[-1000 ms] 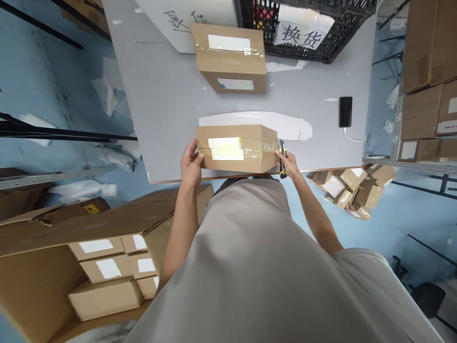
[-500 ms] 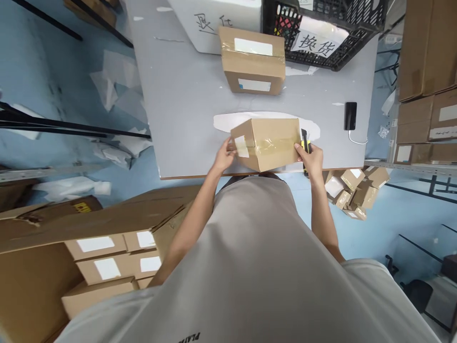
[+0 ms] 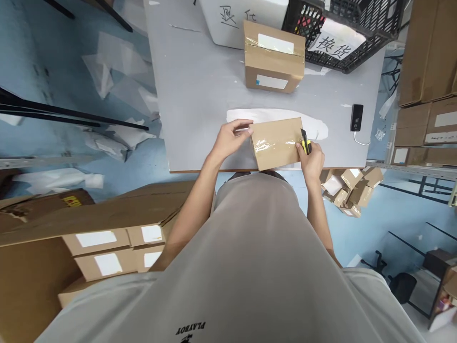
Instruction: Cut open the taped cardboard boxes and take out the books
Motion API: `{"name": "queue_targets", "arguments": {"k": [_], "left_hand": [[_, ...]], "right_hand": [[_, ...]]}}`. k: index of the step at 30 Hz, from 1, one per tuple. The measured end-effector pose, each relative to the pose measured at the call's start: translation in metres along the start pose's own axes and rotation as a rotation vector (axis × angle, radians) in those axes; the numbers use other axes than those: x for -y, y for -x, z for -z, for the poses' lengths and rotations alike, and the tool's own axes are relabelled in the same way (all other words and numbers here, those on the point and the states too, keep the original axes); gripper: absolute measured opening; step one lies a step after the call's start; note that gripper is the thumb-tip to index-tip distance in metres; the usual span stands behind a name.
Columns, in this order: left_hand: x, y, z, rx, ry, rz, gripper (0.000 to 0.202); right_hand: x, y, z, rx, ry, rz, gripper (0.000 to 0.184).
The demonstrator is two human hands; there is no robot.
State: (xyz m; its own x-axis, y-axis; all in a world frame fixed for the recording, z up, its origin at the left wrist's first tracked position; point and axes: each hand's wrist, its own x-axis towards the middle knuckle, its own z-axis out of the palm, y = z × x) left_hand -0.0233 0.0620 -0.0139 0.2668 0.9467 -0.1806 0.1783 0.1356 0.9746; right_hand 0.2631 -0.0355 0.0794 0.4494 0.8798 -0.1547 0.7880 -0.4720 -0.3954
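Observation:
A taped cardboard box point(image 3: 277, 143) lies at the near edge of the table, its shiny tape strip running across the upper face. My left hand point(image 3: 230, 140) is at the box's left side, fingers stretched out and thumb apart from them, the tips at the upper left corner. In my right hand point(image 3: 312, 159) is a yellow and black utility knife point(image 3: 305, 142), its tip pointing away from me. The right thumb rests against the box's right edge; the other right fingers are partly hidden.
A second taped box point(image 3: 274, 62) with white labels stands farther back, before a white bin point(image 3: 243, 21) and a black crate point(image 3: 342, 35). A phone point(image 3: 356, 117) on a cable lies at right. Boxes point(image 3: 352, 190) are piled on the floor; an open carton point(image 3: 32, 281) stands at left.
The box has turned so its labelled left side no longer shows. My left hand has moved up from its lower left side to the upper left corner. The right hand keeps the knife.

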Motion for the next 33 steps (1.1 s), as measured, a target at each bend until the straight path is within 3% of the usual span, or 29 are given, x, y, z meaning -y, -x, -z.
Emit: {"name": "queue_targets", "arguments": {"k": [3,6,13,20,28,33], "left_hand": [[-0.018,0.001,0.004,0.067,-0.009,0.004,0.049],[-0.021,0.001,0.004,0.103,-0.027,0.018,0.049],[-0.016,-0.006,0.005,0.111,-0.058,0.044,0.046],[-0.007,-0.015,0.002,0.104,-0.04,0.025,0.045],[0.0,-0.018,-0.003,0.091,-0.031,0.015,0.044],[0.0,-0.017,-0.004,0.089,-0.007,-0.002,0.043]], "right_hand": [[0.005,0.013,0.01,-0.021,0.014,0.022,0.054],[0.021,0.035,0.017,0.0,0.006,0.061,0.057],[0.08,0.084,-0.001,0.293,-0.086,0.246,0.055],[0.119,0.087,-0.006,0.429,0.103,0.217,0.058],[0.141,0.086,-0.003,0.47,0.262,0.184,0.06],[0.167,0.085,-0.005,0.501,0.398,0.091,0.061]]}}
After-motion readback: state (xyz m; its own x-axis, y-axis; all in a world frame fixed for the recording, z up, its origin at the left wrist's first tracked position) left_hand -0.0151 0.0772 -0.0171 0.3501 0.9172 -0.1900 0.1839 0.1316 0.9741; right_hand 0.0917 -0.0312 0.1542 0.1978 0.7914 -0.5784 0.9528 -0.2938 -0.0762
